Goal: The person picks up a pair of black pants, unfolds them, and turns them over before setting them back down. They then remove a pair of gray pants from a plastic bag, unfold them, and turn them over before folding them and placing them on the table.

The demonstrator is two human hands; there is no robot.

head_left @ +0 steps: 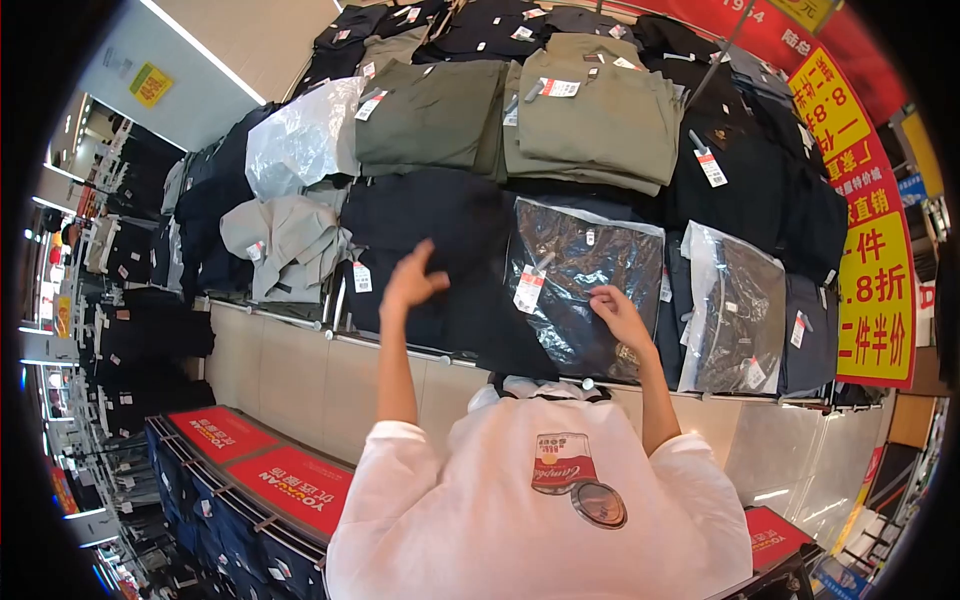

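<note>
My left hand is over a stack of folded black trousers, its fingers spread with nothing between them. A black piece of cloth, blurred, lies to the right of this hand and reaches the front edge of the display. My right hand is above a dark folded garment in a clear plastic bag, its fingers loosely bent and the thumb apart from them. A white and red price tag lies on that bag, left of my right hand. Another tag hangs beside the black stack.
Behind are folded olive trousers and khaki trousers. A crumpled light grey garment lies to the left; another bagged garment lies to the right. A metal rail edges the display. Red sign boards top a rack at lower left.
</note>
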